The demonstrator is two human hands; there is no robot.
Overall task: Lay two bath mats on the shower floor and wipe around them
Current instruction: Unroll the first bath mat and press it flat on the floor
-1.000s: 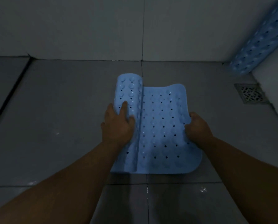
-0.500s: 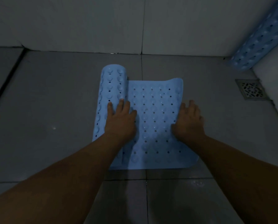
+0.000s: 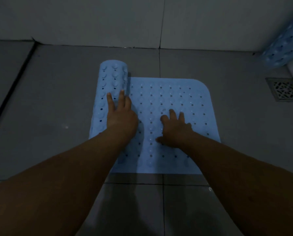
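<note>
A light blue perforated bath mat (image 3: 173, 99) lies partly unrolled on the grey tiled shower floor (image 3: 57, 99). Its right part is flat; its left part is still a roll (image 3: 112, 77) with suction cups facing up. My left hand (image 3: 121, 114) rests palm down on the roll with fingers spread. My right hand (image 3: 175, 128) presses flat on the unrolled part, fingers apart. A second blue mat (image 3: 283, 48), rolled up, leans in the far right corner against the wall.
A metal floor drain (image 3: 283, 89) sits at the right, beyond the mat. The tiled wall (image 3: 142, 21) runs along the back. A dark groove (image 3: 11, 94) crosses the floor at the left. Wet spots glint on the near tiles.
The roll has been pushed further left, so more of the mat lies flat. My right hand moved from the mat's right edge towards its middle. The camera moved closer.
</note>
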